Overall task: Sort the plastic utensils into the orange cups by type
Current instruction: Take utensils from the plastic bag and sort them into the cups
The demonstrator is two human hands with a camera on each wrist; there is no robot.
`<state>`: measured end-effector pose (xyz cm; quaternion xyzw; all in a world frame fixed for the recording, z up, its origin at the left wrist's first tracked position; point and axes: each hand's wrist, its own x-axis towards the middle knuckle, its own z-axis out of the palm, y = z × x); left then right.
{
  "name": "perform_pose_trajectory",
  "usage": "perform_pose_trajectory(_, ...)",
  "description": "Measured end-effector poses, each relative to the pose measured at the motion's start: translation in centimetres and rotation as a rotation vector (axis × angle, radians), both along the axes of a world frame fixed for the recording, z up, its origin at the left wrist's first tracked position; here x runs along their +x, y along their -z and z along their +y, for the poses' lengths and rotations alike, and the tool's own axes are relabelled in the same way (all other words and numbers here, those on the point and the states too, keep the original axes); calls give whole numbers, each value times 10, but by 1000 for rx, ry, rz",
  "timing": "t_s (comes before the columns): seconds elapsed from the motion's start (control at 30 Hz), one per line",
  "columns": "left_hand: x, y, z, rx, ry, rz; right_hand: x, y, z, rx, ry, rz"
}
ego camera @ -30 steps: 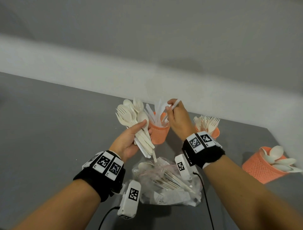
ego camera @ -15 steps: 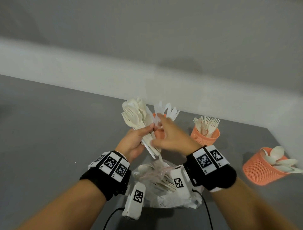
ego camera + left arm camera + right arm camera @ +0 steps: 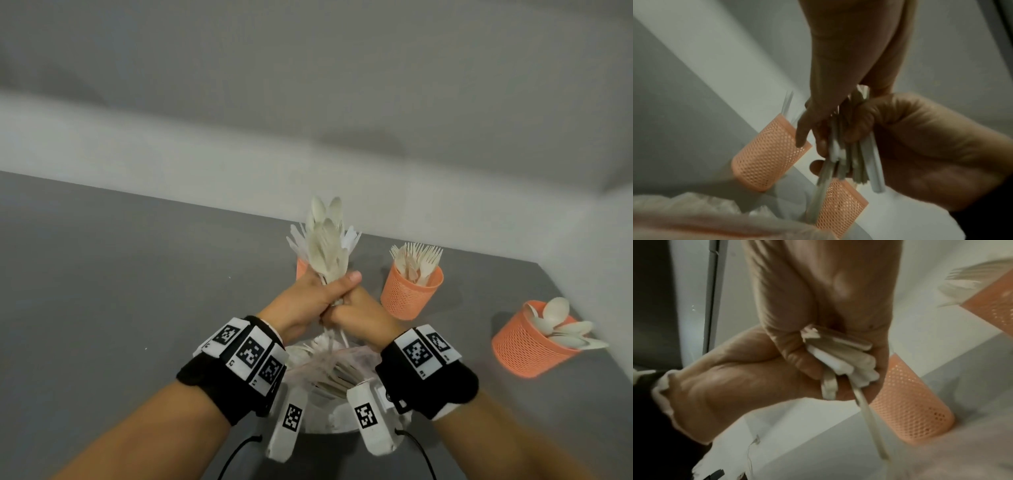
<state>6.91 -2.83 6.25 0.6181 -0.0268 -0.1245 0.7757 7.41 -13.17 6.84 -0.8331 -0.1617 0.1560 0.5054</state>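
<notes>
Both hands clasp one upright bundle of white plastic utensils [image 3: 325, 250], spoon bowls and fork tines fanned at its top. My left hand [image 3: 308, 298] grips the handles, thumb across the front; my right hand [image 3: 356, 308] grips them just below. In the wrist views the handle ends [image 3: 851, 155] [image 3: 840, 356] stick out under the curled fingers. An orange mesh cup of knives [image 3: 301, 267] stands mostly hidden behind the bundle. To the right are a cup of forks [image 3: 411, 291] and a cup of spoons [image 3: 527, 346].
A clear plastic bag [image 3: 329, 370] with more utensils lies on the grey table [image 3: 137, 291] just under my wrists. A pale wall [image 3: 205, 154] borders the table behind and at the right. Cables trail from the wrist cameras.
My right hand left the knife cup and came back to the bundle, now gripping its handles below my left hand. The bundle has turned upright and shifted in front of the knife cup.
</notes>
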Motion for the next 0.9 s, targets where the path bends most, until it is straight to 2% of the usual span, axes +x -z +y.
perform_pose_trajectory(0.07,-2,-6,0,-27,54,2,-1,-4,-5,167,52,124)
perform_pose_trajectory(0.17,-3,-11,8,-194,108,2,-6,-14,-15,437,-3,398)
perform_pose_trajectory(0.3,1,-7,11,-345,104,68,-11,-16,-21,464,-127,567)
perform_pose_trajectory(0.53,4,-1,4,-437,-72,182,-13,-21,-30,374,-75,578)
perform_pose_trajectory(0.77,6,-6,9,-461,-190,222,-13,-20,-34,196,-96,470)
perform_pose_trajectory(0.9,0,-6,4,-487,-145,220,-11,-18,-32,211,-60,440)
